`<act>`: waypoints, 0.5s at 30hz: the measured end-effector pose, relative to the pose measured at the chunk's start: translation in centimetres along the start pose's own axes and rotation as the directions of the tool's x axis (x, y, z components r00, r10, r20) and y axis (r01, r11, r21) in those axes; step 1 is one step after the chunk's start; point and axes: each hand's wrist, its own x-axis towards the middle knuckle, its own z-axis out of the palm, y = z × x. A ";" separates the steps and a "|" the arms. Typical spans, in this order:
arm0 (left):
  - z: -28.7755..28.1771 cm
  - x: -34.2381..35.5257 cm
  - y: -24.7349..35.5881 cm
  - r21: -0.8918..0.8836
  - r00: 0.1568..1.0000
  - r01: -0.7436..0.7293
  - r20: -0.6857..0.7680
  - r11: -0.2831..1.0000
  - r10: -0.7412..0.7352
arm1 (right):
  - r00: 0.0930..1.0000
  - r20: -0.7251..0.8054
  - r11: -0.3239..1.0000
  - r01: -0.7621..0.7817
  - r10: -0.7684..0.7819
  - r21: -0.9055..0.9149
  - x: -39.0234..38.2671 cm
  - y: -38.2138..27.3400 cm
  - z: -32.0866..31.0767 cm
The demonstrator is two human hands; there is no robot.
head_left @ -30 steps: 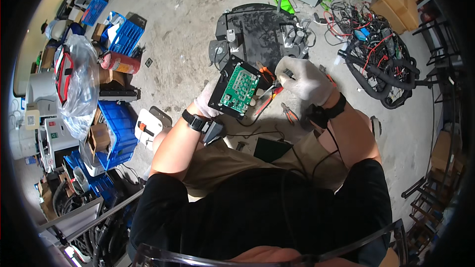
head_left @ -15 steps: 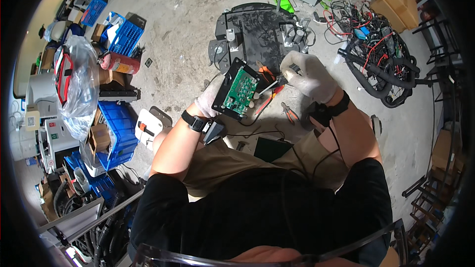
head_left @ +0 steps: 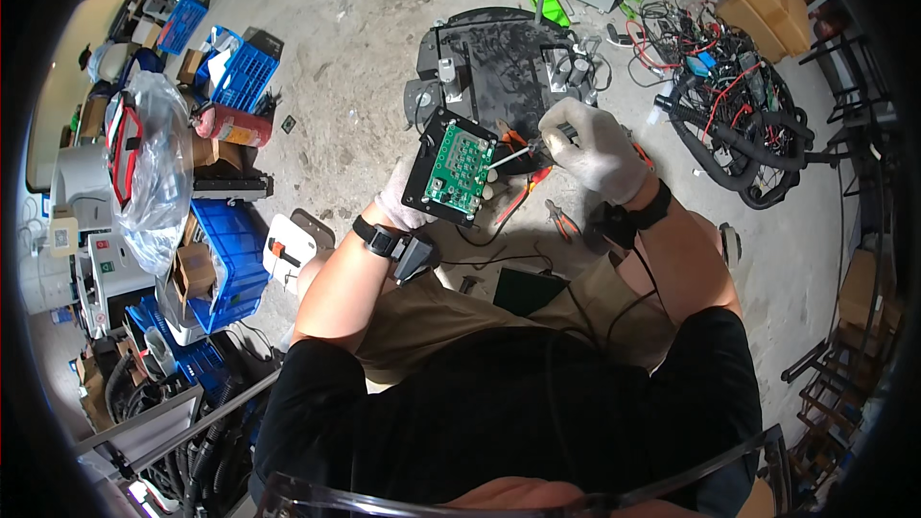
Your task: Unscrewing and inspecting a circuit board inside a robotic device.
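Note:
My left hand (head_left: 397,200), in a pale glove, grips the left side of a green circuit board (head_left: 460,170) fixed on a black backing plate (head_left: 425,173). Some of its fingers are hidden behind the plate. The gloved right hand (head_left: 587,149) is closed round the dark handle of a screwdriver. The shaft of that screwdriver (head_left: 510,157) slants down to the board's right edge, with its tip at or close to the components there. Beneath, on the floor, lie orange-and-black pliers (head_left: 561,221) and another orange-handled tool (head_left: 518,207).
Beyond my hands sits a dark flat base unit (head_left: 508,58) with metal fittings. A tangled heap of cables (head_left: 739,125) lies to the right, near a cardboard box (head_left: 767,2). Blue crates (head_left: 230,264) and a red fire extinguisher (head_left: 232,125) stand at left. Cables hang across my lap.
The circuit board has turned slightly and shifted a little up and left in my left hand. My right hand has moved slightly left with the screwdriver, uncovering orange handles behind it.

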 end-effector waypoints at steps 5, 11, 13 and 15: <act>0.0 0.0 0.2 0.030 0.999 -0.039 -0.015 0.999 0.040 | 0.998 -0.047 0.999 0.040 -0.040 -0.018 0.0 0.3 0.2; 0.5 0.2 0.2 -0.056 1.000 -0.015 -0.003 0.998 0.015 | 0.997 -0.064 0.998 0.048 -0.046 0.029 0.1 0.3 0.1; 0.2 0.0 0.2 -0.036 1.000 -0.020 0.013 0.999 0.020 | 0.994 -0.079 0.997 0.076 -0.075 0.013 0.3 0.3 0.3; 0.5 -0.1 0.2 -0.017 0.999 -0.022 0.032 1.000 0.023 | 0.991 -0.090 0.986 -0.108 0.097 -0.124 0.5 0.3 0.2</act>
